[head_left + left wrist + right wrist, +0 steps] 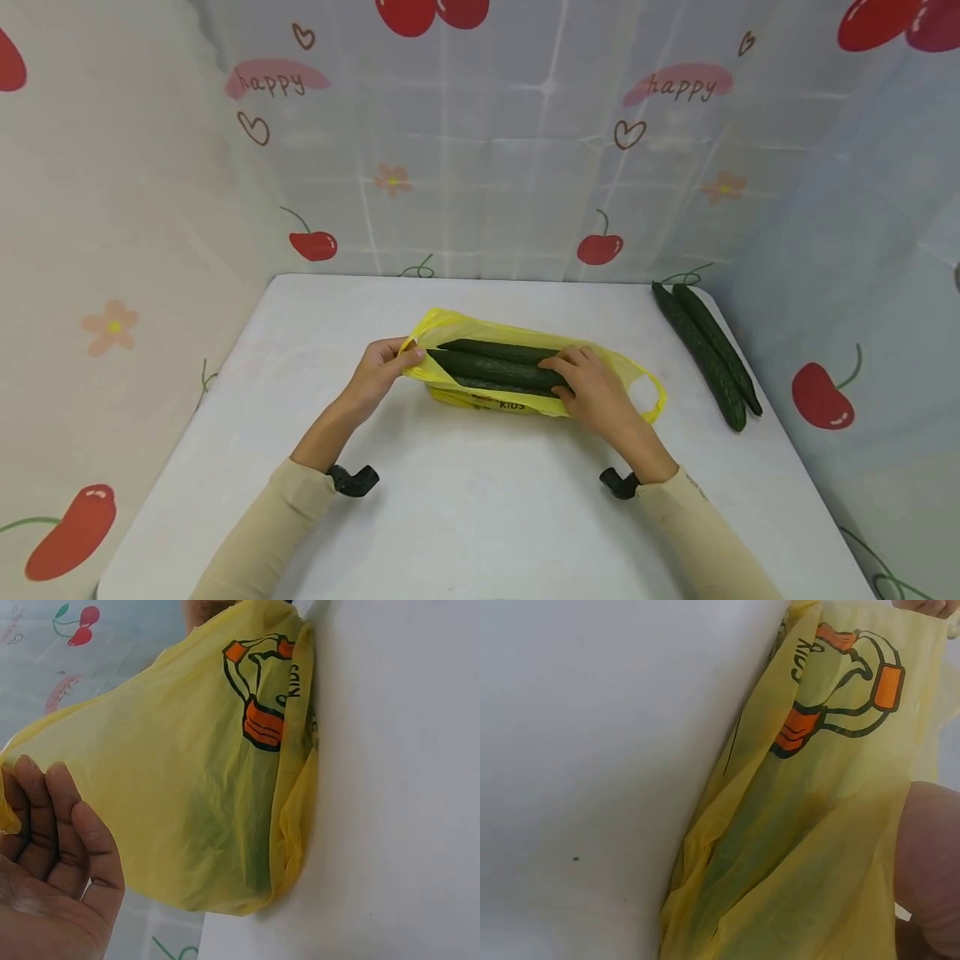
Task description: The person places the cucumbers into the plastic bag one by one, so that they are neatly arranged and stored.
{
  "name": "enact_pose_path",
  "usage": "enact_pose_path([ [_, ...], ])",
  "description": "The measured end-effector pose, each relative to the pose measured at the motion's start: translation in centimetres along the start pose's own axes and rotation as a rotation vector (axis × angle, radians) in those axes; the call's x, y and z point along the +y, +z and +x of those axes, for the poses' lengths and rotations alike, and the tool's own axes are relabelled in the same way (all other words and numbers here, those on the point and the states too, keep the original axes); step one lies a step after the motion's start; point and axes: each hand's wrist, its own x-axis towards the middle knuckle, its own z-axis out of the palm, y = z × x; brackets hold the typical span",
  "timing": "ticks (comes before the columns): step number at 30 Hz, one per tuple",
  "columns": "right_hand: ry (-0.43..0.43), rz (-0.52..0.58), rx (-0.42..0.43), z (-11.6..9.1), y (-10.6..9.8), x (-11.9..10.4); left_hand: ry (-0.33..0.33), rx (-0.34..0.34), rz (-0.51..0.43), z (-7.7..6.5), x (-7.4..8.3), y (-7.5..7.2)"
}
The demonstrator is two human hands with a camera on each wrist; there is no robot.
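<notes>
Can read "KIDS" on the near side of the yellow bag, and "happy" twice on the printed sheet beyond it. Pinching the bag's left rim between thumb and fingers of the left hand. Inside the bag's mouth, curling the fingers of the right hand round a cucumber. See two loose cucumbers right of the bag, by the table's edge, and broad tabletop on its near side.

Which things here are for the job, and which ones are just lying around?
In the job:
yellow bag
cucumbers inside it

Just lying about or background:
two loose cucumbers, right side of table (maybe needed later)
cherry-print backdrop
</notes>
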Motion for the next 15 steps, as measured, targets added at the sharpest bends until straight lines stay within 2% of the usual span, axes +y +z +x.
enact_pose_path([
  [6,0.063,-0.014,0.000,0.7,0.1,0.4,-0.015,-0.005,-0.005,-0.1,-0.4,0.2],
  [15,0.157,0.035,-0.136,-0.3,-2.0,1.1,-0.007,-0.014,0.015,-0.2,-0.3,0.1],
])
